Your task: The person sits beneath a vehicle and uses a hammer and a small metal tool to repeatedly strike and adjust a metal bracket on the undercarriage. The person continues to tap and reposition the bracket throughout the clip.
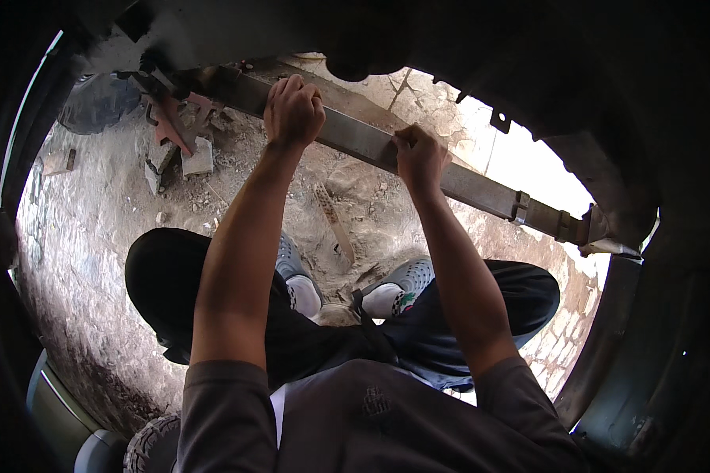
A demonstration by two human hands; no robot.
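Observation:
A long grey metal bar (358,137) with a squared shape slants across the upper middle, from the upper left down to the right. My left hand (293,112) is closed over it, knuckles up, left of its middle. Farther right along the same bar, my right hand (421,160) is curled in a fist, thumb and bent forefinger at its edge. The fingertips of both hands are hidden. Toward its right end the bar carries a raised collar (521,206) and meets a dark bracket (599,233).
Dark vehicle-like bodywork (481,47) hangs overhead. A reddish metal stand (168,126) and broken blocks (199,157) lie at the upper left. Between my grey clogs rests a narrow strip (335,221) on dirt ground. A treaded tyre (151,445) shows at lower left.

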